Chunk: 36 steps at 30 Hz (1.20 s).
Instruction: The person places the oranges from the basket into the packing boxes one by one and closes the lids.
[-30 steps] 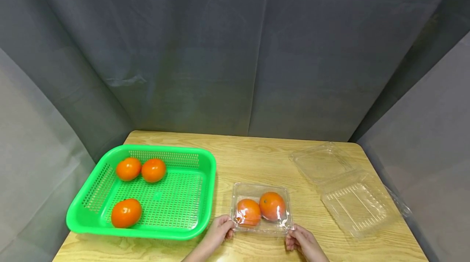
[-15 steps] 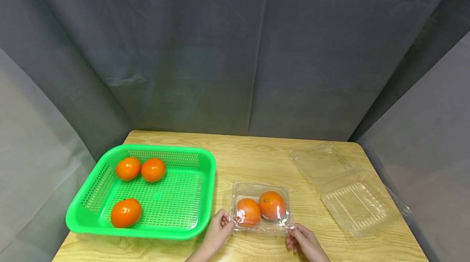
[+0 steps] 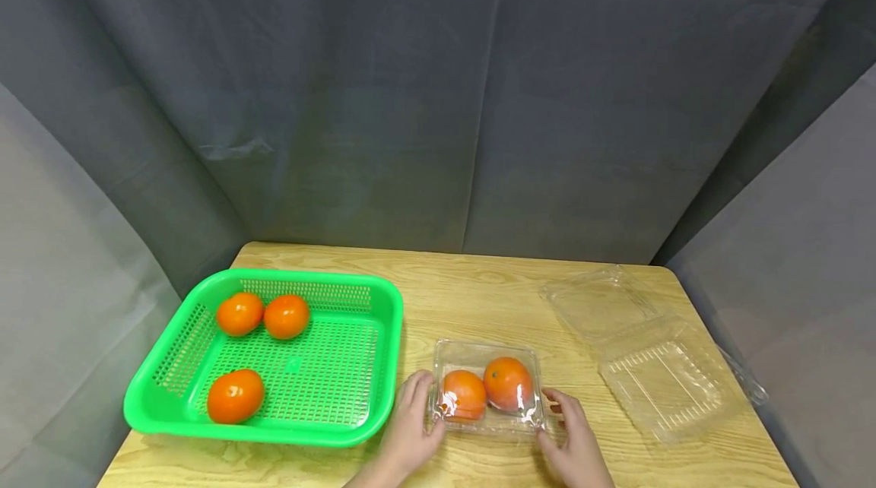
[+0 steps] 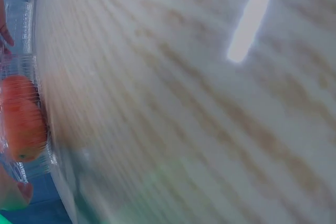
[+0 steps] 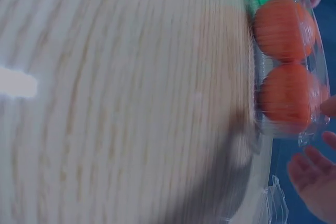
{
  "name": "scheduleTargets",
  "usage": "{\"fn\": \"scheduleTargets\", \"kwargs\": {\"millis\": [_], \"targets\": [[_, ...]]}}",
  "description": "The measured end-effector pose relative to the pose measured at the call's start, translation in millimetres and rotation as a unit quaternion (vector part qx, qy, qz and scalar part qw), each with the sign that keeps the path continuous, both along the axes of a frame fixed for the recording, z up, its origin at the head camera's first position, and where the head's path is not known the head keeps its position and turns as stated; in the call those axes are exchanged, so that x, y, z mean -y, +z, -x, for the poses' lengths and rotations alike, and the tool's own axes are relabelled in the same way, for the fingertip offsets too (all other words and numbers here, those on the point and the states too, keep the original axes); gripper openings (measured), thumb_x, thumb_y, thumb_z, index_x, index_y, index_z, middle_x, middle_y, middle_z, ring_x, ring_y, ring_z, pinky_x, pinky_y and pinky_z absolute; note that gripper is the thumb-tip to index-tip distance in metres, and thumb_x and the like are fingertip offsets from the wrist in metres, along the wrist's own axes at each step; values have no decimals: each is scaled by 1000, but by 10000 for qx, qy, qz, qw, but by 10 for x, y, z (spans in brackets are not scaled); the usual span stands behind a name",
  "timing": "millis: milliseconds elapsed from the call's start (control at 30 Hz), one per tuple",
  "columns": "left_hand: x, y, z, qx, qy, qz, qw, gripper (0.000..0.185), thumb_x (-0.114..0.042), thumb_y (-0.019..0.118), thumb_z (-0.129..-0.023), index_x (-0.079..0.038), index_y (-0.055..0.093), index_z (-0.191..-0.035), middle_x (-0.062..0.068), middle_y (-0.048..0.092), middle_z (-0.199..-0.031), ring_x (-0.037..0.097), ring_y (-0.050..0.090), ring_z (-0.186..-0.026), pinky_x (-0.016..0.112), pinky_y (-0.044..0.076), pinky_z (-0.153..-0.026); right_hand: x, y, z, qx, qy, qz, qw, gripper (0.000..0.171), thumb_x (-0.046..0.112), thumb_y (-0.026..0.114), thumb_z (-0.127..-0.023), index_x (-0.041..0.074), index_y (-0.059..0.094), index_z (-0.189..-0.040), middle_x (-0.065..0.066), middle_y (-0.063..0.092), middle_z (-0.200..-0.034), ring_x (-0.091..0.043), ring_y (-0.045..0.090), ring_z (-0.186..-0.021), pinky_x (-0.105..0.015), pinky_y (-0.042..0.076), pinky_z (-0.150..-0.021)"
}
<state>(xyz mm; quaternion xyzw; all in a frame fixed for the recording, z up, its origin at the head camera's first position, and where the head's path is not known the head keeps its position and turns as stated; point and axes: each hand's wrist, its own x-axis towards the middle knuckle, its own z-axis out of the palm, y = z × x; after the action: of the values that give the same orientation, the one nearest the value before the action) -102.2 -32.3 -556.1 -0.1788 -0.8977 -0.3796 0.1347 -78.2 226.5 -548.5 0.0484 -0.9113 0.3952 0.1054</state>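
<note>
A clear plastic clamshell box [image 3: 489,355] with its lid down stands at the front middle of the table, two round orange fruits [image 3: 508,384] inside it. My left hand [image 3: 411,427] lies along the box's left side, fingers extended forward and thumb at the front left corner. On the opposite side, my right hand [image 3: 575,438] has its fingers spread and loosely bent, the thumb near the front right corner. The right wrist view shows that hand [image 5: 317,182] beside the end of the box, with both fruits [image 5: 286,98] behind the clear wall.
A green plastic basket [image 3: 390,366] with three more orange fruits [image 3: 235,397] stands on the left. To the right lies an opened clear clamshell box [image 3: 660,381], with another clear plastic piece [image 3: 742,374] by the table's right edge. Grey cloth [image 3: 383,108] hangs behind and on both sides.
Both hands have let go of the box's front corners, where they pinched before. Their fingers have opened and moved forward along its sides. The box and fruits have stayed in place.
</note>
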Motion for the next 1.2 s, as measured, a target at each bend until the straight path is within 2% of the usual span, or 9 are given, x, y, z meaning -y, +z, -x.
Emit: {"fn": "scheduleTargets", "kwargs": {"millis": [133, 267, 367, 433, 567, 833, 967, 1067, 1200], "targets": [[-10, 42, 15, -264, -199, 579, 9978, 62, -20, 66, -67, -5, 47, -124, 14, 43, -130, 29, 40, -121, 48, 40, -95, 12, -36, 3, -706, 305, -200, 9968, 65, -7, 69, -62, -1, 47, -123, -19, 46, -120, -36, 47, -104, -58, 46, -78], [-37, 66, 43, -635, -317, 1091, 9915, 62, -26, 66, -67, -8, 49, -124, 13, 43, -131, 27, 40, -120, 46, 39, -95, 46, -61, 23, -1317, 624, -403, 9885, 66, -6, 73, -59, -2, 51, -121, -24, 44, -122, -38, 45, -108, -60, 46, -74], [-63, 85, 57, -851, -338, 1391, 9860, 58, -30, 66, -68, -9, 51, -120, 11, 44, -130, 27, 42, -119, 45, 40, -94, 76, -69, 37, -1735, 711, -634, 9802, 64, -2, 77, -58, 1, 55, -118, -24, 46, -122, -34, 47, -106, -51, 50, -74], [-78, 102, 61, -935, -346, 1531, 9832, 56, -31, 66, -68, -10, 53, -118, 11, 44, -128, 27, 42, -118, 45, 42, -92, 93, -73, 47, -1982, 734, -663, 9752, 63, -2, 77, -56, 2, 58, -116, -23, 48, -121, -32, 48, -105, -37, 51, -80], [-100, 127, 58, -964, -373, 1695, 9801, 53, -32, 66, -68, -11, 53, -115, 11, 44, -127, 28, 42, -118, 43, 45, -89, 111, -87, 63, -2299, 794, -540, 9685, 60, -4, 76, -55, 3, 61, -113, -20, 50, -119, -30, 49, -102, -8, 36, -91], [-132, 124, 68, -882, -383, 1715, 9805, 53, -31, 64, -70, -11, 51, -117, 13, 43, -128, 28, 40, -118, 43, 44, -92, 121, -75, 72, -2302, 786, -502, 9687, 61, -4, 77, -56, 5, 61, -114, -21, 51, -118, -32, 49, -102, -4, 30, -92], [-153, 146, 94, -781, -345, 1782, 9803, 53, -31, 63, -72, -11, 51, -118, 13, 42, -130, 29, 40, -120, 42, 42, -94, 121, -63, 84, -2147, 642, -710, 9720, 61, -1, 78, -58, 9, 61, -116, -19, 51, -120, -32, 50, -105, -27, 49, -84], [-169, 167, 117, -658, -319, 1813, 9807, 53, -31, 63, -72, -10, 51, -120, 13, 41, -131, 29, 39, -120, 42, 43, -92, 126, -57, 105, -2013, 603, -741, 9749, 60, 0, 78, -61, 10, 60, -117, -17, 51, -121, -31, 49, -107, -49, 51, -73], [-204, 181, 175, -558, -264, 1851, 9808, 54, -31, 62, -72, -10, 51, -121, 14, 41, -131, 29, 40, -120, 43, 45, -90, 118, -58, 146, -1697, 574, -644, 9817, 58, 0, 76, -64, 10, 58, -119, -17, 48, -123, -33, 47, -109, -53, 49, -75]]}}
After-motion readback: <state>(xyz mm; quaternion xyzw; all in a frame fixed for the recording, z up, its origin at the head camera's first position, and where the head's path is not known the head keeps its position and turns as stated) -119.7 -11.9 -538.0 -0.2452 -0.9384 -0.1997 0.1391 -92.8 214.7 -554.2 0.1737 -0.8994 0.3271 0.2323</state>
